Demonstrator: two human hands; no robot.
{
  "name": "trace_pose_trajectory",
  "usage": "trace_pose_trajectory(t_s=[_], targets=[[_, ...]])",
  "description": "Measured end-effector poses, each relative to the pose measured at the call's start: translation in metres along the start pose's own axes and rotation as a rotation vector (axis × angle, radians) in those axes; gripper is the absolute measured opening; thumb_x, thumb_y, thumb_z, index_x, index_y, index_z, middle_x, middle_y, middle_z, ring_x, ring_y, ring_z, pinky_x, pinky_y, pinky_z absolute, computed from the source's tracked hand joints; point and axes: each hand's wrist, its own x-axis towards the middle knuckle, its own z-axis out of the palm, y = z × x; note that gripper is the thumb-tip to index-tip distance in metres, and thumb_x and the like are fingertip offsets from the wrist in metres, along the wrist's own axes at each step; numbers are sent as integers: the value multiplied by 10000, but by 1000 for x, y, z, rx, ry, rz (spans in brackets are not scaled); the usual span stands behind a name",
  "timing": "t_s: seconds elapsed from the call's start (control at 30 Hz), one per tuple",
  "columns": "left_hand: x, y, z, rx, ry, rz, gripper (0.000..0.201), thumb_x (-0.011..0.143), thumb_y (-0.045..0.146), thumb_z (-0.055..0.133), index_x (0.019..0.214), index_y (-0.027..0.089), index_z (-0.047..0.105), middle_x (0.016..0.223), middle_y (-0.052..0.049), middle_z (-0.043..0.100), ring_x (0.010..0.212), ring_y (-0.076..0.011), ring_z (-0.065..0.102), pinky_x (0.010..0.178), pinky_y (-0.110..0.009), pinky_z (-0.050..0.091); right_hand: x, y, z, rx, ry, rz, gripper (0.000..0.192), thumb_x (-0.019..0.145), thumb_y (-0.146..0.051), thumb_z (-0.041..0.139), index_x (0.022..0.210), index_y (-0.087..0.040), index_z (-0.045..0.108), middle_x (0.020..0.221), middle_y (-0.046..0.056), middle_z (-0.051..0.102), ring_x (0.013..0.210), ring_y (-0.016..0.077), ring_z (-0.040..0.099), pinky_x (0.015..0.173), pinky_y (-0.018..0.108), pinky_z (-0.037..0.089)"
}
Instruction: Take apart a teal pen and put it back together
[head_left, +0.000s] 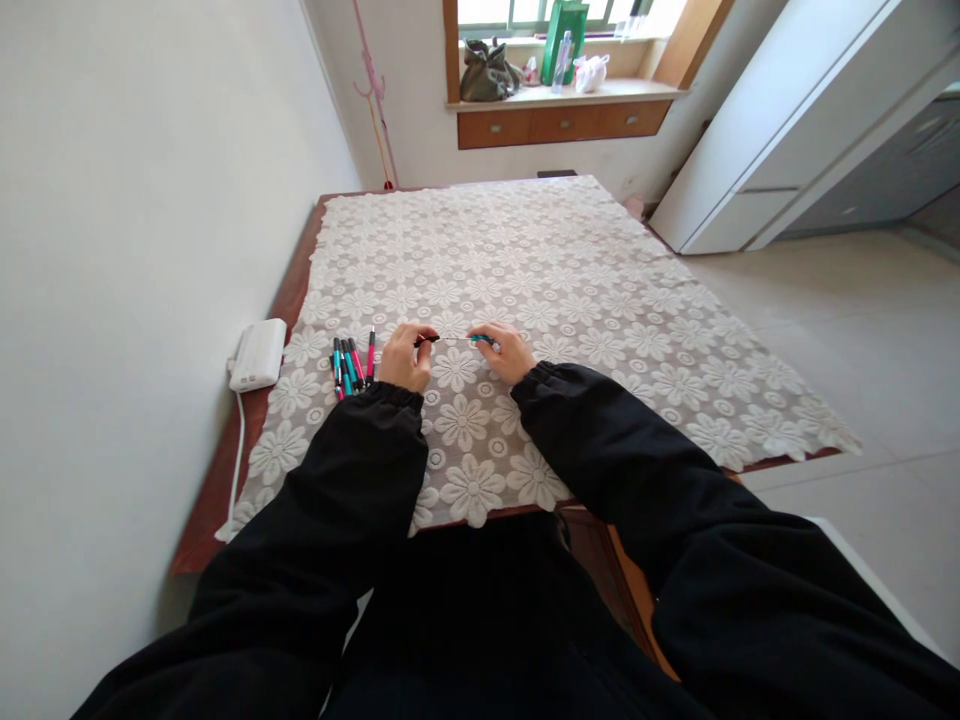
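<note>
My left hand and my right hand rest on a white lace tablecloth with a flower pattern. Between them I hold one slim pen level. The left fingers pinch its dark end, and the right fingers grip its teal end. The thin pale middle of the pen shows between the hands. Just left of my left hand lies a small pile of pens in pink, teal and black. Both arms wear black sleeves.
A white power bank or box with a white cable lies on the bare wood at the table's left edge, by the wall. A window ledge with a bag and bottles stands far behind. A white cabinet stands on the right.
</note>
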Motion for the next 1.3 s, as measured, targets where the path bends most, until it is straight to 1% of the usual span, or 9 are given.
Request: trace_pose_trajectory(t_s=[0.17, 0.33, 0.43, 0.53, 0.6, 0.7, 0.9, 1.17, 1.3], targets=[[-1, 2, 0, -6, -16, -11, 220, 832, 75, 554, 961, 216, 663, 973, -74, 682, 928, -240, 643, 845, -379, 534, -1, 0, 0, -20, -10, 8, 247, 906, -190, 527, 1022, -211, 744, 967, 40, 717, 874, 186, 609, 875, 326, 468], [-2, 3, 0, 5, -66, 37, 217, 853, 79, 543, 965, 216, 669, 987, -74, 673, 945, -234, 647, 869, -377, 542, -1, -2, 0, -62, -37, 3, 251, 906, -168, 544, 1041, -207, 752, 959, 44, 715, 866, 184, 613, 881, 326, 465], [-2, 0, 2, 6, -84, 53, 221, 846, 86, 565, 979, 214, 686, 993, -80, 681, 952, -239, 653, 877, -387, 552, -1, -4, -1, -115, -65, -8, 254, 918, -167, 554, 1067, -219, 753, 980, 54, 717, 907, 200, 619, 919, 348, 453], [-2, -1, 4, 6, -131, 40, 222, 845, 110, 590, 1008, 220, 694, 992, -73, 701, 945, -234, 667, 883, -387, 566, -3, -7, -2, -150, -85, -29, 245, 938, -188, 566, 1120, -221, 726, 1059, 68, 727, 988, 222, 620, 972, 376, 433], [-3, 0, 5, -24, -169, 35, 202, 864, 142, 597, 1019, 225, 695, 998, -64, 715, 926, -221, 682, 884, -379, 575, -3, -10, -3, -158, -96, -46, 224, 953, -213, 567, 1132, -210, 703, 1078, 78, 725, 1005, 227, 617, 972, 379, 432], [-5, 3, 5, -97, -205, 23, 193, 891, 177, 591, 1047, 227, 693, 1026, -53, 731, 895, -200, 700, 872, -365, 583, -4, -12, -3, -154, -128, -93, 183, 970, -239, 555, 1095, -200, 683, 1049, 87, 719, 994, 228, 614, 956, 371, 437], [-6, 8, 4, -184, -151, -51, 160, 868, 198, 642, 1015, 216, 703, 999, -54, 755, 882, -198, 718, 858, -363, 596, -5, -9, -2, -115, -171, -162, 216, 1003, -280, 509, 1107, -194, 678, 1034, 90, 721, 988, 221, 624, 928, 349, 454], [-7, 3, 9, -285, -171, -28, 159, 830, 199, 677, 986, 206, 704, 976, -54, 769, 885, -197, 734, 855, -370, 621, -6, -5, 1, -28, -228, -151, 253, 1001, -289, 479, 1135, -197, 673, 1088, 86, 725, 992, 208, 647, 932, 333, 470], [-6, -2, 11, -283, -158, -24, 155, 826, 208, 683, 978, 199, 710, 960, -60, 771, 874, -200, 737, 841, -366, 631, -7, -6, 2, 11, -208, -83, 259, 941, -322, 578, 1150, -179, 635, 1021, 70, 717, 875, 186, 641, 844, 307, 483]])
